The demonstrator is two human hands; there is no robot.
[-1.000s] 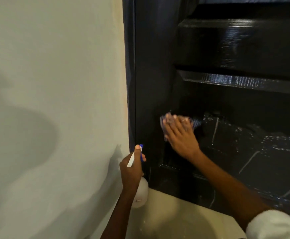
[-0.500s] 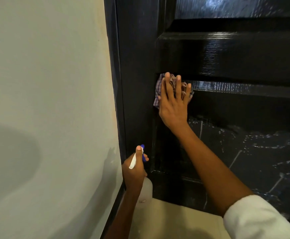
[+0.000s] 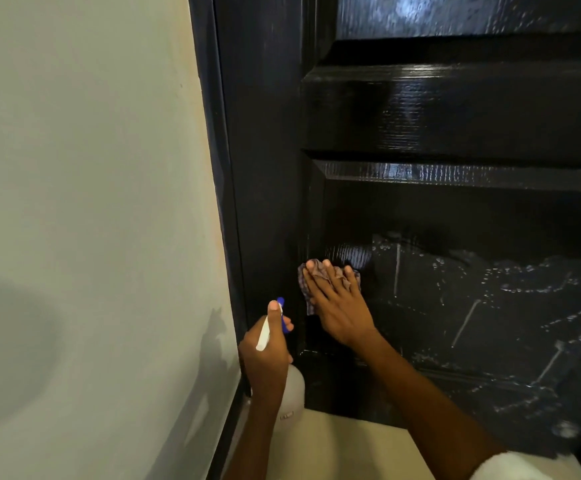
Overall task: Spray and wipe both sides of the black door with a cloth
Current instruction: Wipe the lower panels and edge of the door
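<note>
The glossy black door (image 3: 455,116) fills the right of the head view, its lower panel beaded with spray droplets and run marks. My right hand (image 3: 337,306) lies flat with straight fingers, pressing a checked cloth (image 3: 305,289) against the left edge of that lower panel. My left hand (image 3: 265,355) grips a translucent spray bottle (image 3: 292,393) by its white and blue trigger head, held low beside the door frame, nozzle toward the door.
A pale wall (image 3: 91,220) takes up the left half, meeting the black door frame (image 3: 223,202). Light floor tile (image 3: 351,445) shows beneath the door. A white sleeve (image 3: 510,467) sits at the bottom right.
My right hand slid the cloth up from the lower panel to the rail half a second ago, then back down to the panel's left edge. The left hand and bottle barely moved.
</note>
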